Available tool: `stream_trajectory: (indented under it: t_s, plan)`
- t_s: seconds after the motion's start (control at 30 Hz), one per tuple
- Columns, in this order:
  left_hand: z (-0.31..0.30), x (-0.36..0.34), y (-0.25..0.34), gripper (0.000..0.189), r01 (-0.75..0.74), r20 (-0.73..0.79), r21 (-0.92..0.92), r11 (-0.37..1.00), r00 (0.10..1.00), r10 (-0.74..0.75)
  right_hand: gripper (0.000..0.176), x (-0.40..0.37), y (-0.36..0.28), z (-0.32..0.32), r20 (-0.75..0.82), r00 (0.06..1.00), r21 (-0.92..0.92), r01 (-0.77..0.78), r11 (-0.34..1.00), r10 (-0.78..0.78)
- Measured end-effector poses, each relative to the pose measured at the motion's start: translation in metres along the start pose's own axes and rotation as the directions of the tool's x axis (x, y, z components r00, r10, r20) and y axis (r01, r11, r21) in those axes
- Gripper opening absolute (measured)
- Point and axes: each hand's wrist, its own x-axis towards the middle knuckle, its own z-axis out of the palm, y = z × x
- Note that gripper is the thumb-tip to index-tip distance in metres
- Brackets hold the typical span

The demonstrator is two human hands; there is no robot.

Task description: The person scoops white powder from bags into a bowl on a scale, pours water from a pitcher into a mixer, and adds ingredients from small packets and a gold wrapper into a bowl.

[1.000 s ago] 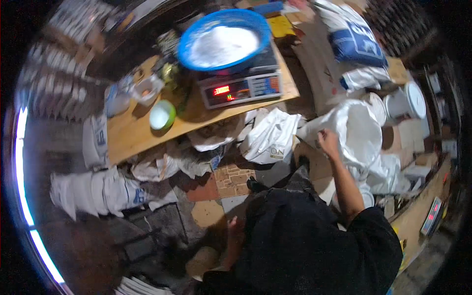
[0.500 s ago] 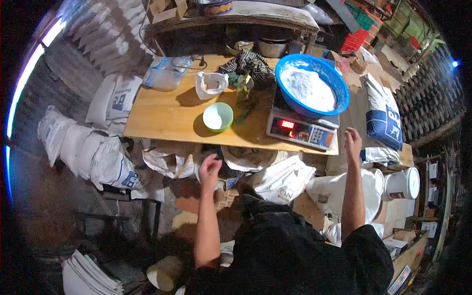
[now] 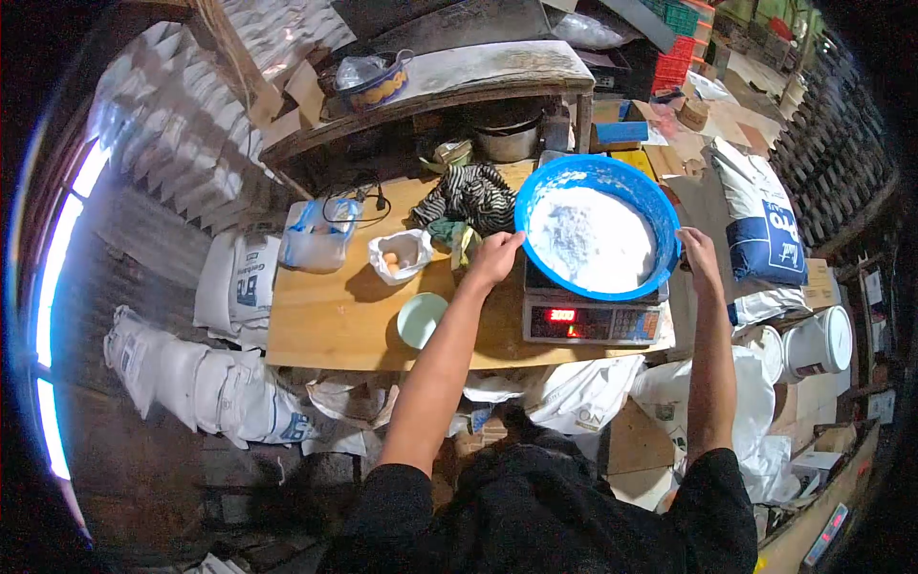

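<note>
A blue basin of white powder sits over the digital scale, whose red display is lit. My left hand grips the basin's left rim, fingers wrapped at the edge. On the right rim my right hand is closed in the same way. Left of the scale, a pale green bowl stands partly behind my left forearm. A white bag with eggs inside is open behind the bowl. Striped cloth lies behind my left hand.
The wooden table carries a clear plastic bag and a black cable. Behind it stands a shelf with a pot beneath. White sacks lie to the left, a blue-and-white sack and white buckets to the right.
Both hands have moved forward from in front of the table and taken hold of the basin's rim. The view has shifted, so the table appears lower.
</note>
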Motion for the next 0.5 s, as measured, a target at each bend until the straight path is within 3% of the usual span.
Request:
stream_trajectory:
  t_s: [0.07,0.17,0.23,0.27,0.3,0.33,0.37,0.43,0.5]
  plan:
    - [0.006,0.011,-0.001,0.041,0.004,-0.007,-0.014,1.000,1.000,-0.004,0.026,-0.004,-0.018,0.003,0.026,0.999,-0.091,-0.043,0.995,0.045]
    - [0.013,0.022,-0.003,0.040,0.094,-0.061,0.089,0.992,0.994,-0.089,0.025,0.023,0.003,-0.001,0.065,0.990,-0.269,0.137,0.953,-0.124]
    - [0.025,0.023,-0.004,0.036,-0.034,-0.170,0.121,0.992,0.984,0.054,0.023,0.029,0.005,0.001,0.026,0.987,-0.223,0.157,0.962,-0.156]
    - [0.026,0.025,-0.004,0.040,-0.058,-0.141,0.147,0.987,0.987,0.079,0.023,0.044,0.019,-0.005,0.015,0.986,-0.231,0.165,0.959,-0.166]
    - [0.030,0.017,0.007,0.036,-0.050,-0.237,0.204,0.978,0.966,0.099,0.023,0.049,0.031,-0.002,0.003,0.985,-0.238,0.166,0.957,-0.171]
    - [0.020,0.001,0.031,0.038,0.030,-0.240,0.210,0.977,0.971,0.022,0.022,0.042,0.023,0.001,0.010,0.983,-0.251,0.182,0.951,-0.185]
    - [0.018,-0.005,0.036,0.036,0.012,-0.304,0.295,0.956,0.949,0.082,0.021,0.036,0.013,0.002,0.012,0.979,-0.263,0.201,0.944,-0.205]
    - [0.014,-0.006,0.032,0.037,0.042,-0.340,0.238,0.970,0.939,0.043,0.020,0.056,0.034,-0.011,-0.016,0.957,-0.346,0.265,0.900,-0.289]
    - [-0.005,-0.024,0.030,0.036,-0.063,-0.381,0.238,0.969,0.912,0.153,0.019,0.009,-0.008,0.002,-0.044,0.959,-0.292,0.256,0.922,-0.280]
